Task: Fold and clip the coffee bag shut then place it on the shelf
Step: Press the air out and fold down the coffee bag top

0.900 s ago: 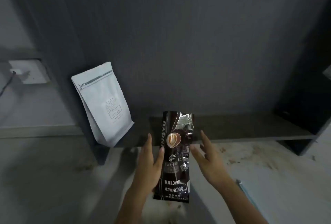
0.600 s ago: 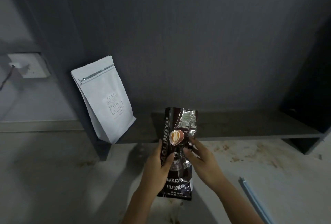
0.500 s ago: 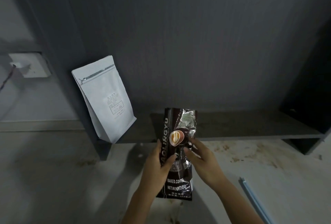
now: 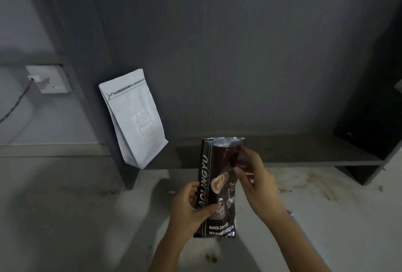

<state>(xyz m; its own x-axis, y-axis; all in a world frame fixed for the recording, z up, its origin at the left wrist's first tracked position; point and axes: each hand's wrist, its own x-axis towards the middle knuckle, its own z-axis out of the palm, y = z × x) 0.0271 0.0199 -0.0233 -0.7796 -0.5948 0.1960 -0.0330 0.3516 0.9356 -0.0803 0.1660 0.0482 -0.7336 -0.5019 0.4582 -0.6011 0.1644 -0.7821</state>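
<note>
A dark grey back wall (image 4: 239, 49) fills most of the view, and below it a low dark shelf (image 4: 304, 152) runs from the middle out to the right, just above a pale, stained floor (image 4: 326, 217). On the shelf's left end a white stand-up pouch (image 4: 133, 119) leans against the upright side panel, its zip strip near the top and a small printed label on its front (the print is too small to read). To the left, on the lighter wall, sits a white wall socket (image 4: 51, 79) with a thin cable running from it.

In front of the shelf, held upright in the air, is the coffee bag (image 4: 217, 189): glossy dark brown, with "AOLINGYU" running up its left edge, a coffee-bean picture in the middle, and "BAKED.COFFEE" and "NET.WEIGHT" near the bottom. Its silvery top seems to be open, though its contents do not show. The left hand (image 4: 189, 208) is clasped around the bag's lower left side, thumb across the front. The right hand (image 4: 254, 173) pinches the bag's upper right corner.
</note>
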